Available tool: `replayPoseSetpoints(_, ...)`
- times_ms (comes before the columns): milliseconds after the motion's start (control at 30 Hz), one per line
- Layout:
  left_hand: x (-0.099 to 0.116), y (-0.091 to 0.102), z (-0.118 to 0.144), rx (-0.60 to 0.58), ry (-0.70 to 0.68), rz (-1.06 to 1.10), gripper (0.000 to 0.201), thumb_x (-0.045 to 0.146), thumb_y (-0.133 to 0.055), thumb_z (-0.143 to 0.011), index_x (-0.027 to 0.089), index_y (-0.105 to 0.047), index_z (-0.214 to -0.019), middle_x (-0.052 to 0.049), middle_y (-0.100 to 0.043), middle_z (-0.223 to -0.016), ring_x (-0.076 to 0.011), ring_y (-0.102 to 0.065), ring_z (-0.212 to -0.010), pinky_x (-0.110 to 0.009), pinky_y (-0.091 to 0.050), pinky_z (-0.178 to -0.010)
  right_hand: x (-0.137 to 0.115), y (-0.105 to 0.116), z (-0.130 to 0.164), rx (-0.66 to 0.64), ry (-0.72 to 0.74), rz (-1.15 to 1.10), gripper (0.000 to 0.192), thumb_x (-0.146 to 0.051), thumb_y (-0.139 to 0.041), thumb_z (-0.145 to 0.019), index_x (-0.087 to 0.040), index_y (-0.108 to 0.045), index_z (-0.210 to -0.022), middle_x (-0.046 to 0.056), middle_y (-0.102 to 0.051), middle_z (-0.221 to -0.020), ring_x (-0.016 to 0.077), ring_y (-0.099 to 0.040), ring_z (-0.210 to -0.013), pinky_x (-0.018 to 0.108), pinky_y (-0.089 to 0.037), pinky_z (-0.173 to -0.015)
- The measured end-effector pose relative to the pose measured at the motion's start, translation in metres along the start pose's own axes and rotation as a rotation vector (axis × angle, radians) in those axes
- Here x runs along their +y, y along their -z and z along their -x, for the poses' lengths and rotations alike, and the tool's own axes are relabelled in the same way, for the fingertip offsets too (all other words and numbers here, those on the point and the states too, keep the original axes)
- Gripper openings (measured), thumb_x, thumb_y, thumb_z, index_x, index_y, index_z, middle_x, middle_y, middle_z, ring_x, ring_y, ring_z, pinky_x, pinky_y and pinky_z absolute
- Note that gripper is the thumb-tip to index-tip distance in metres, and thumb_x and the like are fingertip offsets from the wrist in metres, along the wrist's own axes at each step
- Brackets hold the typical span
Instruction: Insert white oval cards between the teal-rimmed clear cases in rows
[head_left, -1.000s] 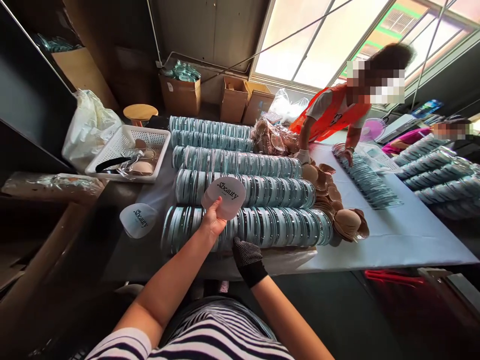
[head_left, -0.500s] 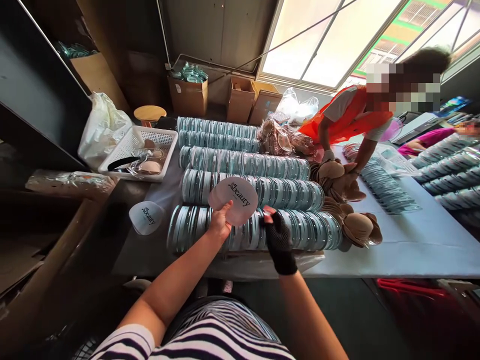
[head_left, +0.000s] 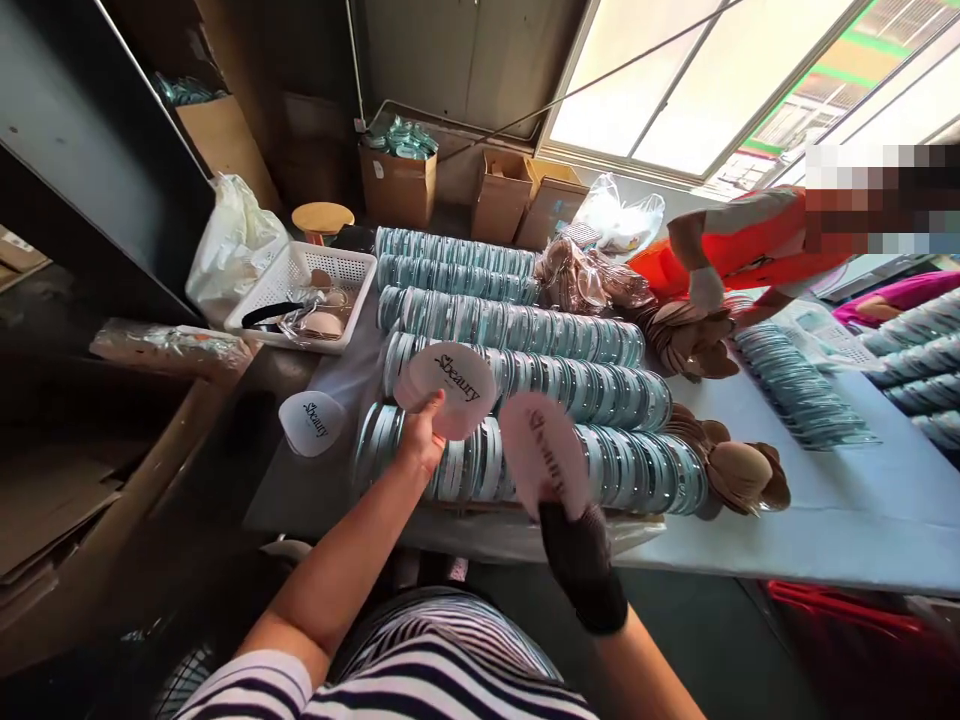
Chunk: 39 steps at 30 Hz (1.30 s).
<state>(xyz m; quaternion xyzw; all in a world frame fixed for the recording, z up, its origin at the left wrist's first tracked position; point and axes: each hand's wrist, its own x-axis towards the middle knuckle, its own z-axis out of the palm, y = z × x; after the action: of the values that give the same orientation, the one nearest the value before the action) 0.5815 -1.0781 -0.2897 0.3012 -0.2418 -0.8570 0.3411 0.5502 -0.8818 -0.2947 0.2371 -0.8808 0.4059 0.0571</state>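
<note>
Room: dim workshop, bright windows at the far right, cardboard boxes (head_left: 397, 185) along the back wall.
Worktop: the worktop (head_left: 840, 510) has a pale cover and carries five long rows of pale blue round cases (head_left: 517, 330) standing on edge, the rows running left to right.
Left hand: the left hand (head_left: 421, 445), bare, pinches the lower edge of a white printed card (head_left: 448, 385) between thumb and fingers. The card is held up above the near rows, face toward the camera, its long axis about level and its lettering dropping slightly to the right.
Right hand: the right hand (head_left: 581, 555), in a dark dotted glove, grips the bottom of a pinkish printed card (head_left: 544, 452). That card stands upright, long axis top to bottom, lettering running downward; it is blurred, so the finger hold is probably a pinch.
Nearby: a third card (head_left: 313, 422) lies flat on the worktop left of the rows; a white basket (head_left: 360, 275) sits behind it.
Other person: someone in orange (head_left: 750, 250) leans over beige pads (head_left: 686, 335) at the far side.
</note>
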Motion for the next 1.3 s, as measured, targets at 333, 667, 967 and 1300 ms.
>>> replayPoseSetpoints(333, 0.014, 0.008, -0.021, 0.024, 0.057, 0.148, 0.035, 0.011, -0.071, -0.077, 0.022, -0.066, -0.110, -0.006, -0.073, -0.104, -0.0240, -0.067, -0.102, -0.050, -0.050, -0.097, -0.032, -0.029, 0.060, -0.706, 0.001, 0.404, 0.055, -0.024, -0.041, -0.089, -0.026, -0.044, -0.144, 0.009, -0.075, -0.095, 0.0242, -0.071, -0.083, 0.025, -0.041, -0.060)
replayPoseSetpoints(667, 0.021, 0.010, -0.027, 0.056, 0.166, 0.205, 0.030, 0.013, -0.068, -0.081, 0.020, -0.066, -0.110, -0.008, -0.073, -0.105, -0.0219, -0.068, -0.099, -0.043, -0.054, -0.092, -0.023, -0.078, 0.040, -0.506, 0.086, 0.265, 0.039, -0.043, -0.049, -0.089, -0.016, -0.055, -0.117, 0.009, -0.071, -0.092, 0.0218, -0.068, -0.080, 0.026, -0.041, -0.065)
replayPoseSetpoints(967, 0.019, 0.008, -0.023, 0.068, 0.176, 0.208, 0.027, 0.012, -0.067, -0.081, 0.021, -0.066, -0.107, -0.005, -0.074, -0.096, -0.0196, -0.070, -0.090, -0.041, -0.057, -0.087, -0.018, -0.100, 0.033, -0.526, 0.105, 0.396, 0.030, -0.023, -0.035, -0.097, -0.019, -0.063, -0.105, 0.008, -0.074, -0.091, 0.0186, -0.070, -0.081, 0.024, -0.039, -0.062)
replayPoseSetpoints(1300, 0.032, 0.012, -0.018, 0.038, 0.321, 0.190, 0.028, 0.018, -0.064, -0.085, 0.019, -0.064, -0.112, -0.008, -0.074, -0.100, -0.0240, -0.070, -0.095, -0.045, -0.056, -0.086, -0.024, -0.077, 0.013, -0.622, 0.145, 0.555, 0.027, -0.024, -0.044, -0.094, -0.019, -0.070, -0.094, 0.011, -0.074, -0.094, 0.0218, -0.070, -0.089, 0.026, -0.045, -0.068)
